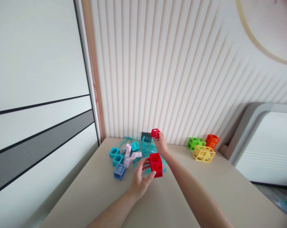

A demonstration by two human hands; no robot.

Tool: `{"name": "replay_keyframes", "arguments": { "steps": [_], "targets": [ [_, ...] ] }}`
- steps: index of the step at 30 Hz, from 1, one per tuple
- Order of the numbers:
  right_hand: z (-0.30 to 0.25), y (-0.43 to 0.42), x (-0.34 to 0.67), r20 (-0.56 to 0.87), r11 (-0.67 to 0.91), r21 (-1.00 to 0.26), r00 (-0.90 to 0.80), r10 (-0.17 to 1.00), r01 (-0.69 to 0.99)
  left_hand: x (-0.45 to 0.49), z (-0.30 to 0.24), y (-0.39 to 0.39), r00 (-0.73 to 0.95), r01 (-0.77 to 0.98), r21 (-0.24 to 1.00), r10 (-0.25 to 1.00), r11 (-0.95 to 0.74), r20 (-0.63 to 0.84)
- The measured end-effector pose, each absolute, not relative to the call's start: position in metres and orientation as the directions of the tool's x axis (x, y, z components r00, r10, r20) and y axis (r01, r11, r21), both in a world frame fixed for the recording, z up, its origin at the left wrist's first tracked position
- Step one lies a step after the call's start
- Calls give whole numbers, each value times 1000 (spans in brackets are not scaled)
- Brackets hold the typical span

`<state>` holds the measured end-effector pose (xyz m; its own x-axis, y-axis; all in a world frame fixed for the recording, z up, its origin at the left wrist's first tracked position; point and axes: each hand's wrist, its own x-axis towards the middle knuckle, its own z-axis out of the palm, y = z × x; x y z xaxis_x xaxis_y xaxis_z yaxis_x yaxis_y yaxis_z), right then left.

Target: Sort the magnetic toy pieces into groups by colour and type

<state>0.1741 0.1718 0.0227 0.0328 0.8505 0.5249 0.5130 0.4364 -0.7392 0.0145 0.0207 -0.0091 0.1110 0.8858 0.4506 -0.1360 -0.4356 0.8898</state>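
My left hand point(141, 179) is closed around a red open-sided block point(156, 165), which looks like two cubes joined, held above the table. Farther back, my right hand point(160, 141) grips a smaller red cube block point(155, 133) by its near side. Beneath and behind both hands spreads a tangle of clear teal plastic point(146, 148). To the left of my left hand lie a blue cube block point(119, 172), teal cube blocks point(118, 160) and a pale lilac jointed piece point(128, 155).
A dark box-like object point(146, 136) stands against the ribbed wall point(138, 79). Yellow blocks point(204, 154), green blocks point(196, 143) and orange-red blocks point(212, 141) sit at the table's right rear. A white panel point(38, 63) rises at left; a grey-and-white padded piece point(267, 142) stands right.
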Motion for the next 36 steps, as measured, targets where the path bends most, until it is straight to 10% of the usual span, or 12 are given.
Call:
{"name": "replay_keyframes", "arguments": {
  "steps": [21,36],
  "targets": [
    [5,27,218,270,336,-884,232,934,-324,16,-9,14,179,-32,914,897,-405,404],
    [15,14,217,403,409,-912,204,892,13,17,-4,9,297,23,921,883,-388,365]
  ]
}}
